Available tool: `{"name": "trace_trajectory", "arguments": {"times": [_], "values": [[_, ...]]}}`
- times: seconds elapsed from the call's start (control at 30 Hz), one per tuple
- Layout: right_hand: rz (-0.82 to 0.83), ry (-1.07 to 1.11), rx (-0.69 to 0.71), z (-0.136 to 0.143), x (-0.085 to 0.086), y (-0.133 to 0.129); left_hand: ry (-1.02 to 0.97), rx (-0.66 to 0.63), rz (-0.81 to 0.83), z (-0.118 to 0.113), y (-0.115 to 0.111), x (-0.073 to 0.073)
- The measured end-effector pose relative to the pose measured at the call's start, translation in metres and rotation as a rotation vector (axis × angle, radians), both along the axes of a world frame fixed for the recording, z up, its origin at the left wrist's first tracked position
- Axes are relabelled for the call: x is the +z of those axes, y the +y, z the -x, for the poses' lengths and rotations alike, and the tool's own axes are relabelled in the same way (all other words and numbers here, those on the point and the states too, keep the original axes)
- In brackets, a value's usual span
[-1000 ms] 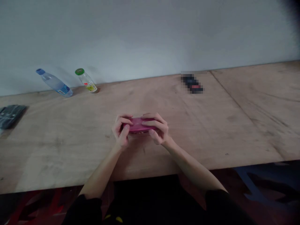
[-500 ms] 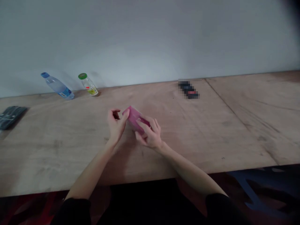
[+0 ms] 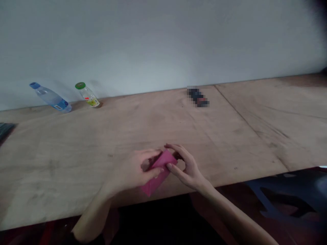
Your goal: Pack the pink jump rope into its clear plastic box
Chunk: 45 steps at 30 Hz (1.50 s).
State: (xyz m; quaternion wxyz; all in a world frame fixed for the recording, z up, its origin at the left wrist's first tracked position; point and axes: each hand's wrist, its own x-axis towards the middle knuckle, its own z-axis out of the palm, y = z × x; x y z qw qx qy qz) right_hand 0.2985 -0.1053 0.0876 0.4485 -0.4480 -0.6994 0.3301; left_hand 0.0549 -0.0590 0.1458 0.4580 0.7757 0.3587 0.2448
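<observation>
A pink rectangular packet point(image 3: 163, 162) is tilted between my two hands, close to the near edge of the table. My left hand point(image 3: 139, 170) is closed on its left side, thumb across the upper face and the other fingers curled behind. At the far right end, my right hand point(image 3: 187, 166) grips the packet, with its thumb on the face and bent fingers around the corner. One lower corner of the packet points toward me. Whether it is a box or folded paper, I cannot tell.
A wooden table point(image 3: 127, 126) runs along a pale wall. At the back left stand a blue-capped plastic bottle point(image 3: 52, 98) and a green-lidded glass bottle point(image 3: 88, 97). A pixelated dark object point(image 3: 198, 97) lies at the back. A dark item point(image 3: 6, 131) shows at the left edge.
Both hands have come nearer to me and to the right with the packet, which has turned to slant the other way. My right hand has shifted to its far end. The view has moved slightly.
</observation>
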Motion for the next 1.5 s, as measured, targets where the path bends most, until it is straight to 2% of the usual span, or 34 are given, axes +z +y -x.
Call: {"name": "trace_trajectory", "arguments": {"times": [0.1,0.23,0.37,0.47,0.57,0.67,0.8,0.9,1.03,1.13,1.23,1.33,1.5], "values": [[0.008,-0.035,0.11,-0.012,0.003,-0.016,0.162,-0.085,-0.043,0.0,-0.023,0.012],[-0.095,0.017,0.121,-0.012,-0.01,-0.033,0.229,-0.087,-0.102,-0.002,-0.04,0.013],[-0.183,-0.022,0.066,-0.006,-0.027,-0.043,0.251,-0.167,-0.114,0.004,-0.038,0.012],[-0.198,-0.104,-0.026,0.001,-0.037,-0.046,0.283,-0.121,-0.195,0.014,-0.032,0.006],[-0.205,-0.105,-0.101,0.007,-0.046,-0.037,0.333,0.023,-0.318,0.025,-0.025,-0.011],[-0.217,-0.1,-0.12,0.006,-0.054,-0.012,0.356,0.213,-0.357,0.033,-0.017,-0.039],[-0.205,-0.132,-0.047,0.0,-0.066,0.036,0.315,0.444,-0.167,0.039,0.008,-0.084],[-0.226,-0.179,-0.057,0.0,-0.076,0.071,0.297,0.447,-0.078,0.038,0.036,-0.106],[-0.266,-0.34,-0.085,0.0,-0.084,0.106,0.377,0.456,-0.211,0.03,0.069,-0.114],[-0.301,-0.316,-0.066,-0.003,-0.085,0.12,0.449,0.509,-0.306,0.022,0.083,-0.115],[-0.316,-0.284,-0.054,-0.005,-0.087,0.126,0.474,0.621,-0.34,0.015,0.088,-0.12],[-0.283,-0.287,-0.127,-0.006,-0.092,0.129,0.413,0.695,-0.364,0.011,0.089,-0.13],[-0.255,-0.252,-0.146,-0.006,-0.095,0.131,0.287,0.648,-0.456,0.013,0.085,-0.142]]}}
